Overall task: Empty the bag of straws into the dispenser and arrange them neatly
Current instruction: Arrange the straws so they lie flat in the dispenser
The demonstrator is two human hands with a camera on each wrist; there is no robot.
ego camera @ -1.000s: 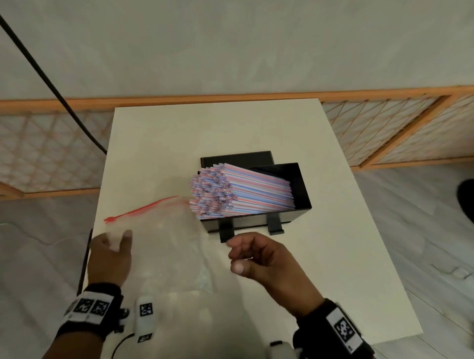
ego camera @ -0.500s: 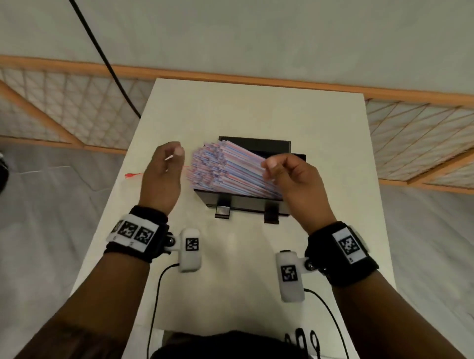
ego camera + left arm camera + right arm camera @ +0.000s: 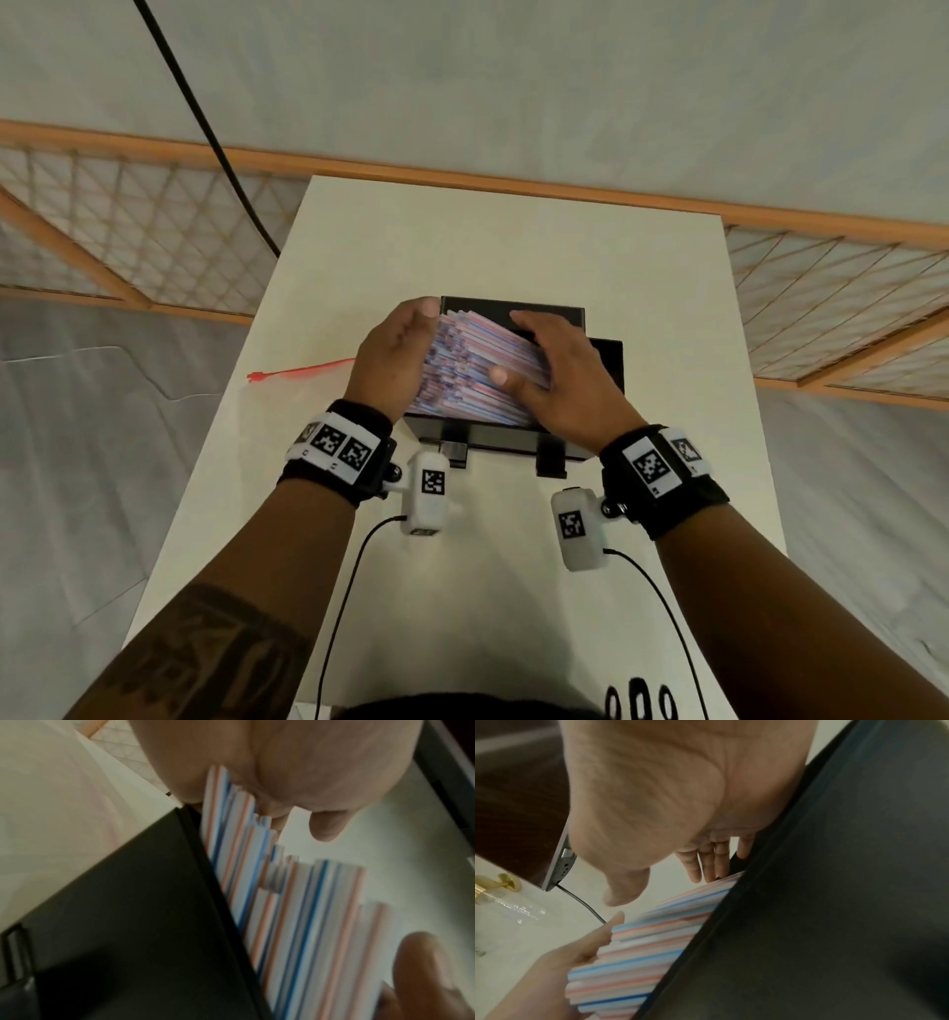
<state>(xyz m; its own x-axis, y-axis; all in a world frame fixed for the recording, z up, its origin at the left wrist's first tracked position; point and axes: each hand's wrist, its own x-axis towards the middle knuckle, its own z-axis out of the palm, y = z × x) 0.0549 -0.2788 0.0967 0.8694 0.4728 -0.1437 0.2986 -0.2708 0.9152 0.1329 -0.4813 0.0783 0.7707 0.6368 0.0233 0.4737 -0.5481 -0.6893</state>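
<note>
A black dispenser [image 3: 513, 442] stands in the middle of the white table [image 3: 513, 246], with a thick bundle of pink, blue and white striped straws [image 3: 472, 370] lying in it and sticking out over its left end. My left hand [image 3: 395, 354] presses its flat palm against the straws' left ends. My right hand [image 3: 554, 365] lies over the top of the bundle with straight fingers, its thumb on the near side. In the left wrist view the straw ends [image 3: 295, 923] are uneven beside the dispenser wall [image 3: 141, 923]. The bag's red zip [image 3: 303, 369] pokes out left of my left hand.
A wooden lattice fence [image 3: 128, 246] runs behind and beside the table. A black cable [image 3: 205, 128] hangs at the upper left. The table's left edge is close to the bag. Wrist-camera cables [image 3: 349, 565] trail over the near part of the table.
My left hand has let go of the bag and moved to the straws' left ends. My right hand has risen from the table front onto the bundle.
</note>
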